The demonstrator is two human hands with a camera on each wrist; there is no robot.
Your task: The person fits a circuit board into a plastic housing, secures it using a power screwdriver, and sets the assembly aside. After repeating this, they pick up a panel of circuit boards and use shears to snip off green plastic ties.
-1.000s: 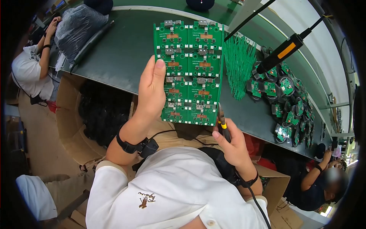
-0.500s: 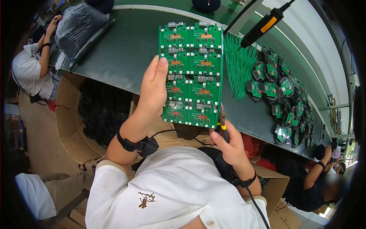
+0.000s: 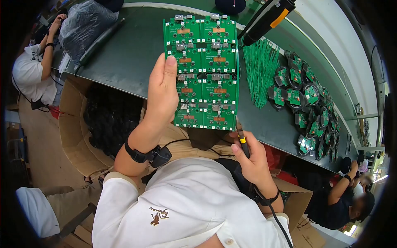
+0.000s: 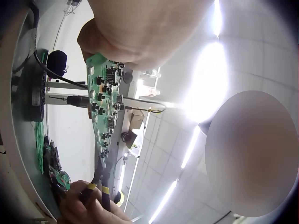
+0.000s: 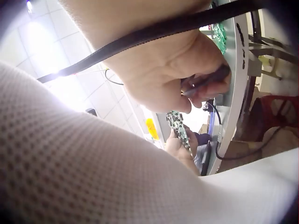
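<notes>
The left hand grips the left edge of a green circuit board panel, thumb over its front, and holds it up above the bench edge. Small boards in two columns make up the panel. The right hand holds cutting pliers with yellow-banded dark handles, their tip at the panel's lower right corner. In the left wrist view the pliers' two handles stand apart in the right hand, below the panel. The right wrist view has the right hand around the handle, jaws hidden.
On the bench lie thin green strips and a pile of round boards with black cables. A black tool with an orange stripe hangs above. A carton of black items stands at left. People sit on both sides.
The panel and left hand have moved slightly up and left in the head view. The right hand has risen a little with the pliers. The hanging tool has shifted up and left.
</notes>
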